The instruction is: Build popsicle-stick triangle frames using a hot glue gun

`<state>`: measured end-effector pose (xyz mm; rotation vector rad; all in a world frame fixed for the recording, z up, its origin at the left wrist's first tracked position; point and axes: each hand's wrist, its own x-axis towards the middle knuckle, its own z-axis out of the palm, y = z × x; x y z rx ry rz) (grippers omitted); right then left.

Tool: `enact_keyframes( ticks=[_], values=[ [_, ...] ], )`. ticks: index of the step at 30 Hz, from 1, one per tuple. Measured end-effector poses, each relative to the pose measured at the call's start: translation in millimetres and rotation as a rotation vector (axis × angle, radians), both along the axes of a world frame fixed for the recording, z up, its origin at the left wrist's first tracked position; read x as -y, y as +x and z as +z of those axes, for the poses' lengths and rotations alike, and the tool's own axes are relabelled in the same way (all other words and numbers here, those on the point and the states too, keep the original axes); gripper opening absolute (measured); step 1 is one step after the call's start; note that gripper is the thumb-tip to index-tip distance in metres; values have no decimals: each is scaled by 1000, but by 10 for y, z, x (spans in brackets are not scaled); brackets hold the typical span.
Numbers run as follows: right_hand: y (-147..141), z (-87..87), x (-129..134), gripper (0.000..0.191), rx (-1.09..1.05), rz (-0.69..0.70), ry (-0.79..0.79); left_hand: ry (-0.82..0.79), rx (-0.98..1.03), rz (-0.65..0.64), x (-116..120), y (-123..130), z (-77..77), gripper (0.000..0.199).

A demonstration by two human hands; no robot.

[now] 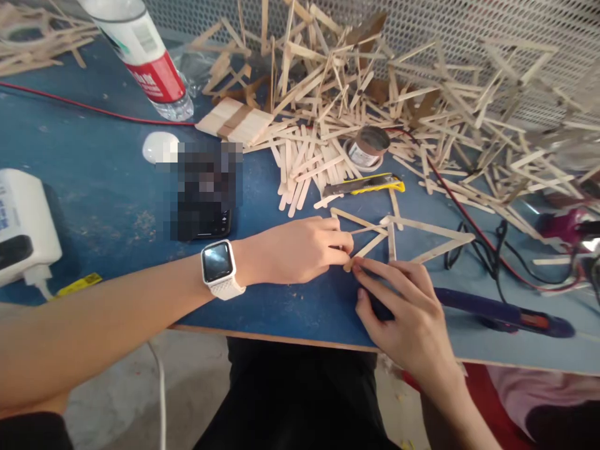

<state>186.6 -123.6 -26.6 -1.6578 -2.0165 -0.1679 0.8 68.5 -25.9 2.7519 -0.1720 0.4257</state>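
Observation:
A flat frame of popsicle sticks (429, 226), joined in triangles, lies on the blue table. My left hand (312, 249), with a white watch on its wrist, comes in from the left, its fingers closed on the frame's near left corner. My right hand (407, 306) meets it there from the right, with fingertips pressed on the same corner and the thumb lower down. The fingers partly hide that corner. Beyond the frame lies a yellow utility knife (368, 184). Right of my right hand is a dark blue glue gun (506, 312).
Loose popsicle sticks (304, 156) pile up along the mesh panel (515, 19), with a bundled stack (234, 122) and a small round container (369, 147) among them. A bottle (150, 69), phone (206, 206), white case (159, 147) and power strip (25, 225) stand left. Cables (497, 250) run right.

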Motion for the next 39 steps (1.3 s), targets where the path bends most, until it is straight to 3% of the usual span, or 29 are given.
enact_keyframes(
  ticks=[30, 39],
  values=[
    [-6, 22, -26, 31, -86, 20, -43, -44, 8, 5, -5, 21, 31, 35],
    [-60, 48, -45, 20, -203, -61, -22, -54, 7, 0, -14, 28, 22, 37]
  ],
)
